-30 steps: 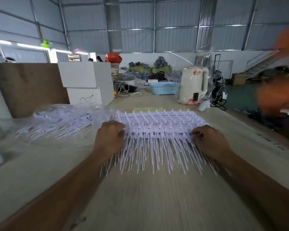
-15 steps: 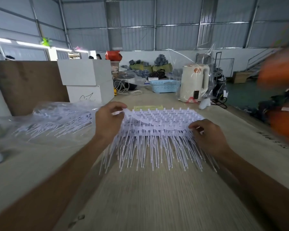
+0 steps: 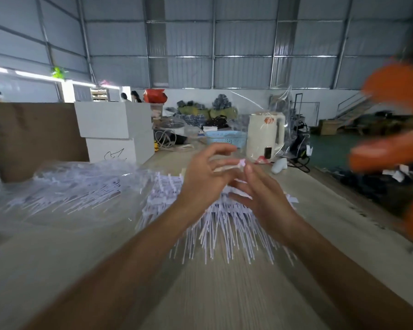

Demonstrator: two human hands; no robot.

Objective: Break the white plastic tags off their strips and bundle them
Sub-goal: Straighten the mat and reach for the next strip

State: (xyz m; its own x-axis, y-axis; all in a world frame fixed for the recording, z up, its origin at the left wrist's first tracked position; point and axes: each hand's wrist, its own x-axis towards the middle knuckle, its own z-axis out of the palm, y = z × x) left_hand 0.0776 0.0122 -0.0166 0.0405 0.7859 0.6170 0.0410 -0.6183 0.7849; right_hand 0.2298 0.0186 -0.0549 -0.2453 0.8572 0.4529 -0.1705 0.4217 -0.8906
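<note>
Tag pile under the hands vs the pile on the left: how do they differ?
The centre pile lies bare on the table; the left pile sits in clear plastic wrap. The centre pile lies under both raised hands, left hand and right hand; no hand is near the left pile. Both are white tags with thin stems.

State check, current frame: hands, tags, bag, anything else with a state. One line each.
left hand: raised above the stack, fingers curled round a white strip
right hand: raised, fingertips at the strip's end; grip blurred
tag stack: lying on the table, stems toward the camera
plastic bag: lying flat, tags inside
kettle: upright, lid down
blue basket: upright; contents not visible
</note>
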